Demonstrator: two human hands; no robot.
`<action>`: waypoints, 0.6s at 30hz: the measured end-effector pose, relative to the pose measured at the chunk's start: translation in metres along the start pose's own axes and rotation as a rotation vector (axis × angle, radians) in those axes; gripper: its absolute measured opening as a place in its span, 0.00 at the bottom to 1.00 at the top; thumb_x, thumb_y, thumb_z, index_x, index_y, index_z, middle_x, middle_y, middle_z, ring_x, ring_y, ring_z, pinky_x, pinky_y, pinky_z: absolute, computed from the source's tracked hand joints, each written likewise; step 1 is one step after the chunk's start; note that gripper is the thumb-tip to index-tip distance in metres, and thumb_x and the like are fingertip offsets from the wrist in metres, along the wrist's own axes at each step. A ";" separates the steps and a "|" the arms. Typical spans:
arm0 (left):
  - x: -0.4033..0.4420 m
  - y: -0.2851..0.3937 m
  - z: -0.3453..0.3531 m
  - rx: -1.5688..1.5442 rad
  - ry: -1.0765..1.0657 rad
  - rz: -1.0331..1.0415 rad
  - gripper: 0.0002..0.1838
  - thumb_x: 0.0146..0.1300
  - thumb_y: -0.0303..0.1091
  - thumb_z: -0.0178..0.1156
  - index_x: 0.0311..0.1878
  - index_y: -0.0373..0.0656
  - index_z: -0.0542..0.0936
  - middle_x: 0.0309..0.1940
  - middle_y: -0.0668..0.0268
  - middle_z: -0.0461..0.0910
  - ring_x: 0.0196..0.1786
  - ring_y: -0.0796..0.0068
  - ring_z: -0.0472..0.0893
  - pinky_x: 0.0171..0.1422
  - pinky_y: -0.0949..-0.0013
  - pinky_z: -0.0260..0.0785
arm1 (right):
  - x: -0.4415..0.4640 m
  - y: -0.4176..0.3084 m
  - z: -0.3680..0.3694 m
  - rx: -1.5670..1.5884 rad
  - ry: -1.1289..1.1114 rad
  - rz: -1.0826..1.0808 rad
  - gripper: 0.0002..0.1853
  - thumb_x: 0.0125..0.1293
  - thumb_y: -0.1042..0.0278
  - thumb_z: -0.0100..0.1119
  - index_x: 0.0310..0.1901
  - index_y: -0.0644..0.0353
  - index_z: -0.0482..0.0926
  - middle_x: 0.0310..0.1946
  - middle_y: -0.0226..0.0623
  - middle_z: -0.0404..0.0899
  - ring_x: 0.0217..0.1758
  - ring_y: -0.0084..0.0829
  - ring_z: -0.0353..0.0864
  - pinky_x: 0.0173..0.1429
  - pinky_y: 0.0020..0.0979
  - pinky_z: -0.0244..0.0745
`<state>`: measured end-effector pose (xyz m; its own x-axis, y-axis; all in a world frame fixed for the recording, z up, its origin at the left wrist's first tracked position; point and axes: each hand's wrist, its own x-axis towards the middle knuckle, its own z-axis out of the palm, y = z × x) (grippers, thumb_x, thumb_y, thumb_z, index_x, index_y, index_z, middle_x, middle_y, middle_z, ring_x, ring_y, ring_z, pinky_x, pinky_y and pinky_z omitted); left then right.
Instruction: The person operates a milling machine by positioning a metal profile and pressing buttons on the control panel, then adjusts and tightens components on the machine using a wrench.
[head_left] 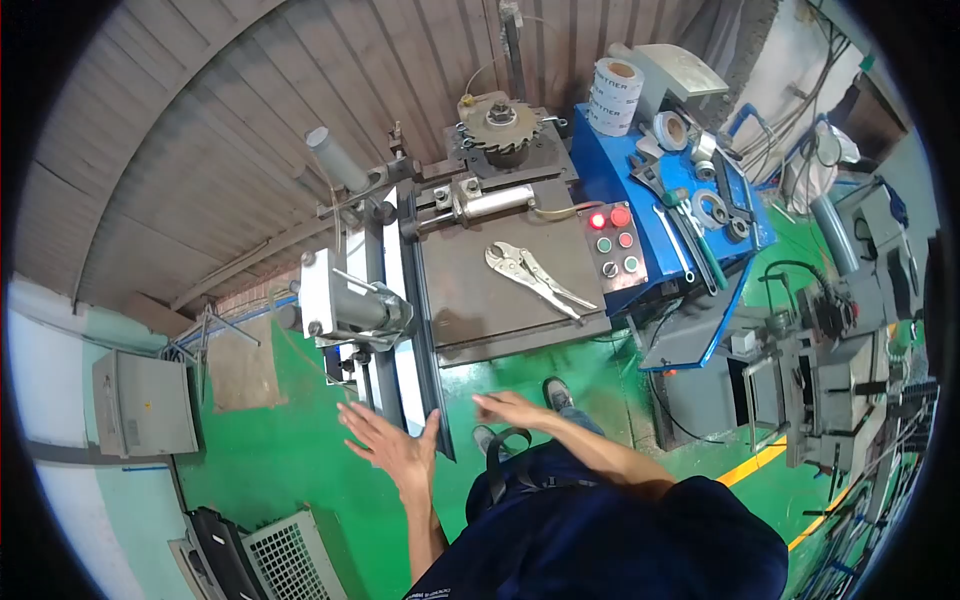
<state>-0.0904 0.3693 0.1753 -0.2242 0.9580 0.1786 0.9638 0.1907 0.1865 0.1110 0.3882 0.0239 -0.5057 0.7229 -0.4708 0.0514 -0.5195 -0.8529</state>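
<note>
Back wall (220, 130): brown-grey, ribbed sheet. Left wall (75, 515): white and pale green, 1 darker horizontal band. Floor (280, 460): green, glossy, light reflected in patches; 2 yellow stripes (755, 462) toward its right edge. Box (147, 405): 1, grey, beside left wall. Grille (322, 560): 1, pale frame, floor's near left corner. Bench (597, 165): 1, blue; 1 printed roll (612, 100) upright at its back left corner. Machinery (845, 370): grey, along floor's right edge.

So the left hand (400, 452) is splayed wide, while the right hand (514, 409) (kinda blurry tbh) points inward, forearm (608, 450) slanting across.
</note>
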 end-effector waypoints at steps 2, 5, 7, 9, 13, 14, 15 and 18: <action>0.004 0.001 0.010 0.053 0.012 -0.126 0.73 0.42 0.62 0.80 0.80 0.29 0.50 0.80 0.41 0.52 0.83 0.44 0.52 0.84 0.37 0.39 | -0.029 0.032 -0.046 -0.169 0.059 0.089 0.39 0.74 0.28 0.47 0.50 0.66 0.84 0.48 0.43 0.86 0.52 0.36 0.85 0.62 0.37 0.77; 0.014 0.010 -0.002 0.046 -0.113 -0.183 0.73 0.41 0.55 0.83 0.80 0.29 0.47 0.77 0.39 0.58 0.80 0.39 0.58 0.84 0.38 0.43 | -0.078 0.069 -0.122 -0.509 0.190 0.179 0.39 0.73 0.29 0.49 0.54 0.65 0.84 0.57 0.51 0.83 0.55 0.46 0.85 0.64 0.41 0.76; 0.018 0.013 -0.003 0.042 -0.068 -0.182 0.71 0.39 0.48 0.85 0.79 0.29 0.50 0.72 0.38 0.65 0.74 0.38 0.66 0.82 0.43 0.52 | -0.102 0.066 -0.168 -0.636 0.236 0.341 0.38 0.73 0.31 0.50 0.51 0.67 0.85 0.53 0.55 0.85 0.53 0.51 0.85 0.60 0.45 0.77; 0.018 0.023 -0.010 -0.025 -0.065 -0.244 0.69 0.37 0.45 0.86 0.78 0.29 0.53 0.70 0.37 0.67 0.71 0.37 0.68 0.77 0.46 0.60 | -0.111 0.086 -0.211 -0.561 0.402 0.295 0.32 0.75 0.37 0.54 0.45 0.66 0.85 0.39 0.42 0.87 0.40 0.34 0.85 0.46 0.38 0.78; 0.018 0.002 0.008 -0.040 -0.003 -0.179 0.65 0.36 0.43 0.86 0.76 0.29 0.60 0.66 0.34 0.71 0.68 0.34 0.71 0.73 0.46 0.64 | -0.104 0.095 -0.261 -0.168 0.817 0.085 0.28 0.74 0.42 0.58 0.39 0.65 0.85 0.28 0.38 0.83 0.33 0.29 0.82 0.41 0.34 0.78; 0.016 -0.003 0.013 -0.028 0.022 -0.156 0.65 0.34 0.43 0.86 0.75 0.29 0.60 0.66 0.33 0.71 0.68 0.33 0.71 0.73 0.45 0.64 | -0.097 0.095 -0.268 0.067 0.885 0.015 0.24 0.75 0.45 0.59 0.44 0.65 0.82 0.31 0.36 0.83 0.32 0.26 0.80 0.38 0.30 0.75; 0.016 -0.004 0.018 -0.012 0.054 -0.136 0.66 0.32 0.42 0.87 0.75 0.30 0.60 0.65 0.33 0.71 0.68 0.33 0.70 0.73 0.45 0.63 | -0.088 0.091 -0.272 0.302 0.939 -0.070 0.22 0.75 0.48 0.61 0.48 0.64 0.80 0.33 0.33 0.82 0.30 0.23 0.77 0.35 0.26 0.72; 0.017 0.003 0.014 0.019 0.001 -0.222 0.66 0.35 0.43 0.85 0.78 0.34 0.58 0.71 0.38 0.67 0.72 0.37 0.68 0.76 0.44 0.60 | -0.087 0.039 -0.264 0.491 1.082 -0.051 0.17 0.76 0.53 0.60 0.51 0.61 0.79 0.37 0.35 0.84 0.34 0.25 0.82 0.36 0.25 0.76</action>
<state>-0.0895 0.3895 0.1657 -0.4313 0.8918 0.1366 0.8934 0.4010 0.2028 0.3839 0.4254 -0.0283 0.5044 0.6345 -0.5856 -0.4023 -0.4274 -0.8096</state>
